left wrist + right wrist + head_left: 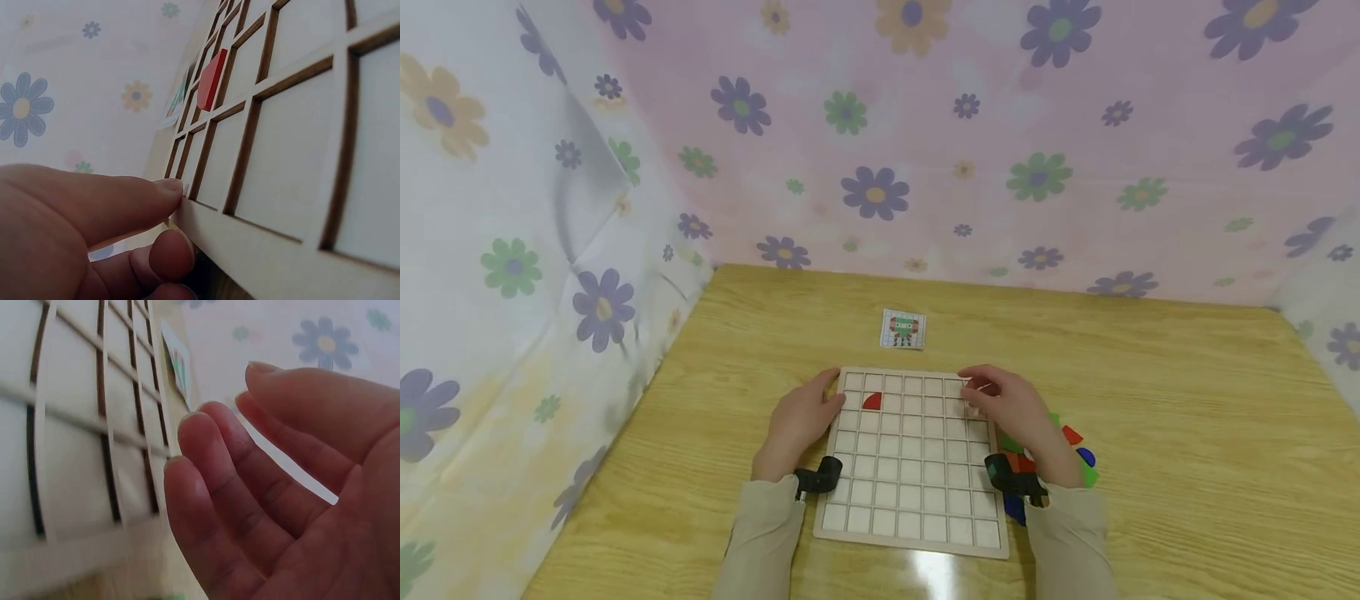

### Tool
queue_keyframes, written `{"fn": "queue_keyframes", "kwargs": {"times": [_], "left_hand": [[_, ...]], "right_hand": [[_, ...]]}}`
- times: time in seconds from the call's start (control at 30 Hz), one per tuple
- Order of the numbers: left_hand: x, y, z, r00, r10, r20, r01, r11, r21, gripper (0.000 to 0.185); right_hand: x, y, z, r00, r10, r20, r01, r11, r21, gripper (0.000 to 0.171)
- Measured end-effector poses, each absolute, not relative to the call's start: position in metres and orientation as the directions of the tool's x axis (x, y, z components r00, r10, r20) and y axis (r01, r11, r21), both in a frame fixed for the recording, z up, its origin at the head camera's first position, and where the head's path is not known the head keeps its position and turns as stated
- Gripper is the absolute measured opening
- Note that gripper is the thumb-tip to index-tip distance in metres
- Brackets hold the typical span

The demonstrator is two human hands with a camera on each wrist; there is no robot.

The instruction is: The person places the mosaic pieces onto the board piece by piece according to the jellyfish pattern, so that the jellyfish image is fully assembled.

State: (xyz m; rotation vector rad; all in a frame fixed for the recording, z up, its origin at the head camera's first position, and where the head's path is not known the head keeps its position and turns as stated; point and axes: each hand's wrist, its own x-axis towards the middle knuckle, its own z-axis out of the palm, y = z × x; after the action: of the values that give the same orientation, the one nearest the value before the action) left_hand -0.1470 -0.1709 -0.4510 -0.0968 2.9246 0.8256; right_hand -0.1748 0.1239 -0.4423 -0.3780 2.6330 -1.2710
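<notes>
A wooden grid board [886, 468] with square cells lies flat on the table, tilting slightly in the head view. In an upper left cell sits a red quarter-circle piece [874, 402], which the left wrist view shows standing a little proud of the grid [212, 81]. My left hand [801, 421] grips the board's left edge, thumb on top and a finger beneath. At the upper right corner hovers my right hand [1011, 408]. Its fingers [203, 434] are loosely bent, with thumb and fingertips apart and nothing between them, close beside the board's edge.
Beyond the board lies a small card [902, 329] printed with a green and red figure on a grid. Under and beside my right forearm are loose pieces: red [1072, 434], blue [1086, 456] and green [1090, 477]. Flowered cloth [917, 125] walls the table's back and sides.
</notes>
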Motion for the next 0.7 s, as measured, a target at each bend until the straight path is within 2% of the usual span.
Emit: {"fn": "queue_keyframes", "kwargs": {"times": [0.1, 0.37, 0.7], "left_hand": [[-0.148, -0.170, -0.450, -0.993, -0.029, -0.118, -0.086, 0.850, 0.520, 0.047], [-0.146, -0.174, -0.449, -0.988, -0.021, -0.156, -0.108, 0.809, 0.578, 0.044], [-0.149, -0.174, -0.449, -0.987, -0.013, -0.162, -0.102, 0.821, 0.562, 0.045]], "right_hand": [[-0.177, 0.135, -0.445, -0.956, -0.285, -0.072, -0.116, 0.591, -0.798, 0.035], [-0.176, 0.160, -0.448, -0.974, -0.199, -0.105, -0.063, 0.689, -0.722, 0.036], [-0.177, 0.182, -0.446, -0.983, -0.143, -0.113, -0.033, 0.752, -0.658, 0.039]]}}
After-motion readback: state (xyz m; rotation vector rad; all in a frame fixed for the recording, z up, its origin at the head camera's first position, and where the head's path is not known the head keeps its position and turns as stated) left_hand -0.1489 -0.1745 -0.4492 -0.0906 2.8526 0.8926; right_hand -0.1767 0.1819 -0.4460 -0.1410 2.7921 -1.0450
